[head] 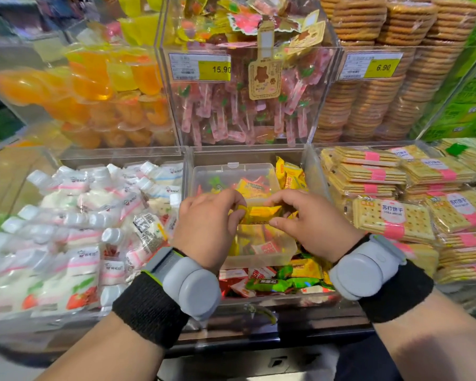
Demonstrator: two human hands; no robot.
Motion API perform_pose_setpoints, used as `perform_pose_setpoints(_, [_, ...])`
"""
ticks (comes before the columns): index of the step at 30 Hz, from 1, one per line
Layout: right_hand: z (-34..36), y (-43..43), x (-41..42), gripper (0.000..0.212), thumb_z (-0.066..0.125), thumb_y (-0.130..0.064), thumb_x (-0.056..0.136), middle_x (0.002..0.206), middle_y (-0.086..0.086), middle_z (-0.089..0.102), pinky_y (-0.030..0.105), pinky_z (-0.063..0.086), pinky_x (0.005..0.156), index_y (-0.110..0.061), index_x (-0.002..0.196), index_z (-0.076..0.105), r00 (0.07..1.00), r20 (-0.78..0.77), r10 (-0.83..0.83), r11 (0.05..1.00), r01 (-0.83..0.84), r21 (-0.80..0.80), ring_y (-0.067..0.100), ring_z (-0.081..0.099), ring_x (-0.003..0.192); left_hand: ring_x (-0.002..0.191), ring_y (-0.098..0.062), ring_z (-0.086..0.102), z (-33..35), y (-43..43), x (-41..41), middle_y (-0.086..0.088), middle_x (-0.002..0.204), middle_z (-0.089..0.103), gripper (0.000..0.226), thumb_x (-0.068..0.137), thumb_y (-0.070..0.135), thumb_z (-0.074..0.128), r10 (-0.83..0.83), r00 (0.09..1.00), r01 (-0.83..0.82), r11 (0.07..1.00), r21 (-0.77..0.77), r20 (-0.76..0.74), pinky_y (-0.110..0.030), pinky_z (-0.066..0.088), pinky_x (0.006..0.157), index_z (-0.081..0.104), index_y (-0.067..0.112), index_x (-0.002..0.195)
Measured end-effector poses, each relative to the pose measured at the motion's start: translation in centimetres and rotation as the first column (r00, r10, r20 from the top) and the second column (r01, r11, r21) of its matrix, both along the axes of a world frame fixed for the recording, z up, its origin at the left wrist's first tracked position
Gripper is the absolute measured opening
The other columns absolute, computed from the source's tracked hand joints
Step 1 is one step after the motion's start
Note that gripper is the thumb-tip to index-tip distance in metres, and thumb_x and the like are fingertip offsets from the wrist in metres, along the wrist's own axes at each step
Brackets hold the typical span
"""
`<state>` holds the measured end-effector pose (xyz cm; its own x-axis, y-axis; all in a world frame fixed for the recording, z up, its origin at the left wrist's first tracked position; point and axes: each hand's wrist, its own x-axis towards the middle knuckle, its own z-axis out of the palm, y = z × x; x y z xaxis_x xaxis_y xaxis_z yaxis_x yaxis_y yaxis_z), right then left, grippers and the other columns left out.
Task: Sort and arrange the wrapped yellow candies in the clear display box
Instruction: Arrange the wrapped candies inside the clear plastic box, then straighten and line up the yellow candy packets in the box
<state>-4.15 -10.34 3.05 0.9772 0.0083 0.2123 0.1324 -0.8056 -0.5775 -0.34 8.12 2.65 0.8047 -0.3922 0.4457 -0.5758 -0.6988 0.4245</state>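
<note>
A clear plastic display box point(259, 258) rests on a heap of mixed wrapped candies in the middle bin, its hinged lid point(232, 173) standing open behind it. Several yellow wrapped candies point(252, 233) lie inside it. Over the box, my left hand point(208, 225) and my right hand point(311, 225) together hold one yellow wrapped candy point(263, 213), each pinching an end. More yellow candies point(290, 176) are stacked upright at the bin's back right.
Green, red and yellow candies point(275, 283) fill the bin in front of the box. White pouches point(94, 229) fill the left bin, cracker packs point(393, 218) the right. Upper bins hold jelly cups point(107, 103), pink lollipops point(248, 111) and stacked biscuits point(374, 105).
</note>
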Motion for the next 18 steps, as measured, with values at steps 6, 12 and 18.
perform_pose_setpoints(6, [-0.3, 2.1, 0.9, 0.025, 0.065, -0.017, 0.082, 0.094, 0.000, 0.060, 0.009, 0.036, 0.064, -0.027, 0.104, 0.059, 0.999, 0.004, 0.032, 0.999, -0.032, 0.033, 0.016, 0.054, 0.082, 0.093, -0.024, 0.055, -0.1, 2.3, 1.1, 0.005, 0.088, 0.065, 0.010, 0.091, 0.026, 0.049, 0.054, 0.999, -0.054, 0.998, 0.024, 0.005, -0.035, 0.026, 0.083, 0.057, 0.032, 0.092])
perform_pose_setpoints(12, [-0.8, 4.1, 2.0, 0.022, 0.061, -0.011, 0.084, 0.078, -0.008, 0.049, 0.019, 0.041, 0.065, -0.028, 0.096, 0.055, 0.997, -0.026, 0.070, 0.994, -0.067, 0.091, 0.007, 0.047, 0.067, 0.099, -0.022, 0.050, -0.9, 4.2, 1.9, 0.008, 0.091, 0.065, 0.012, 0.091, 0.029, 0.049, 0.120, 0.993, -0.121, 0.989, 0.088, 0.016, -0.034, 0.019, 0.081, 0.059, 0.034, 0.095])
perform_pose_setpoints(18, [-1.5, 5.0, 2.8, 0.014, 0.058, -0.010, 0.085, 0.071, -0.010, 0.046, 0.006, 0.035, 0.056, -0.022, 0.091, 0.056, 0.995, -0.054, 0.079, 0.992, -0.074, 0.101, 0.005, 0.044, 0.062, 0.108, -0.020, 0.045, -1.4, 5.1, 2.3, 0.011, 0.101, 0.064, 0.016, 0.092, 0.029, 0.046, 0.157, 0.988, -0.155, 0.973, 0.169, 0.003, -0.033, 0.015, 0.083, 0.057, 0.035, 0.102])
